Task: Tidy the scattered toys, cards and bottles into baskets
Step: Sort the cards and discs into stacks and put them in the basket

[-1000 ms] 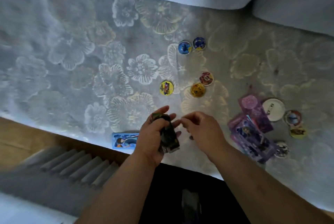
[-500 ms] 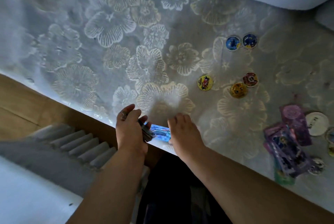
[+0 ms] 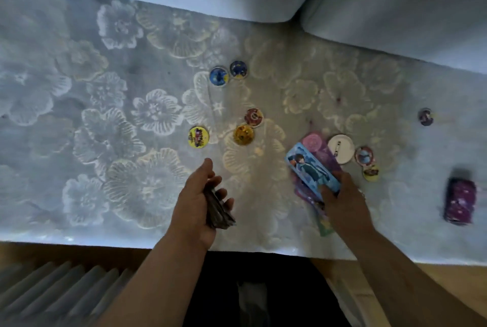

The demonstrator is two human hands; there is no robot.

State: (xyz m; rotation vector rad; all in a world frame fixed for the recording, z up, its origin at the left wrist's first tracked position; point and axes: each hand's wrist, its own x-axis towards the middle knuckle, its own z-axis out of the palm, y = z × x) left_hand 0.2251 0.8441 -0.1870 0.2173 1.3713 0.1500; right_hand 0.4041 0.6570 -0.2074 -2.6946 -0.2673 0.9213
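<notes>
My left hand [image 3: 200,202] grips a dark stack of cards [image 3: 218,209] above the flowered rug. My right hand [image 3: 345,202] holds a long blue card [image 3: 311,168] with a figure printed on it, lying over a pile of purple cards [image 3: 322,154]. Round badges lie scattered on the rug: two blue ones [image 3: 228,73], a yellow one [image 3: 198,136], a gold one [image 3: 243,135] and a red one [image 3: 253,117]. A white badge back [image 3: 341,148] and two small badges [image 3: 367,163] sit right of the pile. No basket is in view.
A purple patterned pouch [image 3: 459,202] lies blurred at the right, with a small purple badge [image 3: 425,117] farther back. Pale sofa cushions [image 3: 395,4] border the rug's far side. Wooden floor [image 3: 66,251] and a ribbed grey object [image 3: 58,292] lie at the near left.
My right hand picked up the blue card from the rug's near edge and carried it right onto the purple pile. My left hand kept the dark stack. The view swung right.
</notes>
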